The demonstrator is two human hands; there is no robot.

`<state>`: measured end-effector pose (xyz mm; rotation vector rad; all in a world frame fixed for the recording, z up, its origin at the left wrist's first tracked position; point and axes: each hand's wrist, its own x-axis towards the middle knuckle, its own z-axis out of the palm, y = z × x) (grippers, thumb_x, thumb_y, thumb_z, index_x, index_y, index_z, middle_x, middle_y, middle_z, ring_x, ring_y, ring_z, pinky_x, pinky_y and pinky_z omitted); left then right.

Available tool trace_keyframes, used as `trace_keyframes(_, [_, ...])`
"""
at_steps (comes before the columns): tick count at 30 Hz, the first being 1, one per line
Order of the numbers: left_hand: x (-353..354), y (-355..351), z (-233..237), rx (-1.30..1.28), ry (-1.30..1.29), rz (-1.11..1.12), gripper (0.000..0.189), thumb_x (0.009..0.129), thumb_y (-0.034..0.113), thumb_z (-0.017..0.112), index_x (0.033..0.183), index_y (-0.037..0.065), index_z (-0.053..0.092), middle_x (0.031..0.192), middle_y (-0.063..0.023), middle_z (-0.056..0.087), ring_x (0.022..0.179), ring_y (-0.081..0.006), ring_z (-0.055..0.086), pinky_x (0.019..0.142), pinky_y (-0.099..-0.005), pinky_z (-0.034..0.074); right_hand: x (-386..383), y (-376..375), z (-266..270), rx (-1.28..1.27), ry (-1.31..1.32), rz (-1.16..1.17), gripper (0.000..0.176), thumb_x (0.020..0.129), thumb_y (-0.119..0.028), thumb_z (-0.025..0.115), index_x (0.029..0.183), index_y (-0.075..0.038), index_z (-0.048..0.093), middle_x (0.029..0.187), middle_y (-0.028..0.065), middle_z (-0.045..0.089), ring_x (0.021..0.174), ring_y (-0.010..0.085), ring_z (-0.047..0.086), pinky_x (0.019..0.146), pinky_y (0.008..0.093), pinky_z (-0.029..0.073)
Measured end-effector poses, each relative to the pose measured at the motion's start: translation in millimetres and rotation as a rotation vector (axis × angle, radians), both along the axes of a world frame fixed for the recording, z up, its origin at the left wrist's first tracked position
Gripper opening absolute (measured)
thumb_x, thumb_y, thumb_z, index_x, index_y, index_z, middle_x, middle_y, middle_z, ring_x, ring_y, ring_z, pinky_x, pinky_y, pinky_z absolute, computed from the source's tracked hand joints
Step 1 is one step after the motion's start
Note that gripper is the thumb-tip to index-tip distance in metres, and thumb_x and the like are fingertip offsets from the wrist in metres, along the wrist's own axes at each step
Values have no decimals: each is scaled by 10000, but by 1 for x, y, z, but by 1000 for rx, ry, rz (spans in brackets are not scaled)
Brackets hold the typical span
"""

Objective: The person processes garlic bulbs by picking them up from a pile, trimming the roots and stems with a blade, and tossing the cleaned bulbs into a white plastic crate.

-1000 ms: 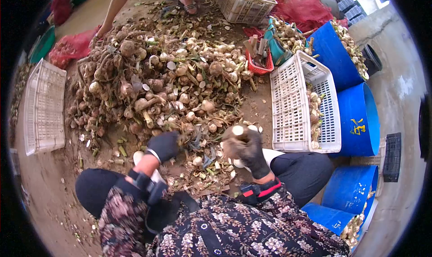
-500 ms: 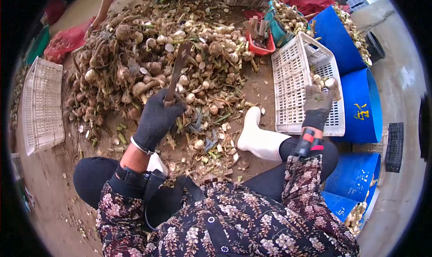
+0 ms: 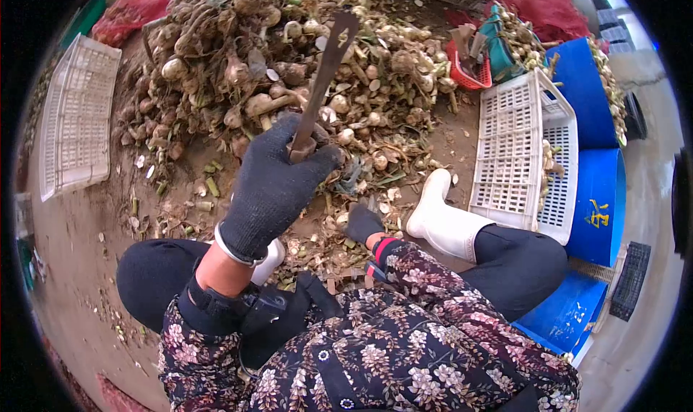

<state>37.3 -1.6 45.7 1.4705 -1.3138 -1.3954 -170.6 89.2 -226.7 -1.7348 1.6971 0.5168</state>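
My left hand (image 3: 278, 184), in a dark knit glove, is closed round the handle of a knife (image 3: 325, 80). The long, rusty-brown blade points up and away over a heap of garlic bulbs (image 3: 234, 69) with stalks and dirt on them. Low between my legs, my right hand (image 3: 363, 224), also in a dark glove, is over cut stalks and scraps (image 3: 328, 242) on the ground. Its fingers are turned away and mostly hidden, so I cannot see whether it holds anything.
To the right, a white plastic crate (image 3: 509, 148) holds some garlic, near blue tubs (image 3: 599, 202). Another white crate (image 3: 79, 116) stands at left. A red basket (image 3: 468, 72) with wooden-handled tools sits beyond. My white boot (image 3: 444, 213) is beside the right crate.
My right hand has left the right-hand crate, where it was by a garlic bulb, and moved left to the scraps. My left hand with the knife appears higher and further right.
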Motion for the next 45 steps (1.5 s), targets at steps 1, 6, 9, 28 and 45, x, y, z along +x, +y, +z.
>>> trace_keyframes(1, [1, 0, -4, -81, -50, 0, 160, 787, 107, 702, 911, 54, 617, 741, 13, 611, 658, -60, 552, 602, -233, 459, -1, 9, -17, -73, 77, -4, 726, 752, -614, 612, 1159, -17, 549, 1150, 259, 580, 1046, 373, 591, 881, 456, 472])
trace_keyframes(6, [4, -2, -8, -101, -146, -36, 162, 782, 102, 702, 905, 42, 616, 781, -1, 615, 731, -71, 561, 667, -253, 475, -15, -5, 2, 205, -58, -28, 747, 737, -594, 643, 1206, -29, 507, 1127, 254, 588, 1056, 371, 582, 852, 441, 474])
trace_keyframes(9, [-1, 1, -12, -139, -118, -46, 199, 778, 111, 706, 932, 25, 614, 783, 8, 610, 741, -74, 554, 665, -256, 474, -27, -10, 1, -142, -506, -291, 660, 672, -379, 774, 1156, -52, 469, 957, 198, 622, 878, 361, 621, 789, 423, 474])
trace_keyframes(28, [-49, 44, -43, -685, -834, -595, 102, 764, 110, 563, 854, 68, 538, 745, -145, 599, 651, -326, 629, 549, -437, 473, -62, -19, 105, -723, -931, -448, 651, 652, -277, 835, 1145, -9, 505, 973, 137, 648, 804, 202, 632, 704, 332, 506])
trace_keyframes(45, [-42, 24, -68, -799, -805, -526, 192, 764, 145, 591, 942, 81, 563, 774, -116, 590, 619, -288, 632, 505, -414, 470, -43, -20, 179, -600, -977, -452, 459, 678, -263, 829, 994, -30, 592, 875, 95, 613, 812, 245, 603, 726, 340, 476])
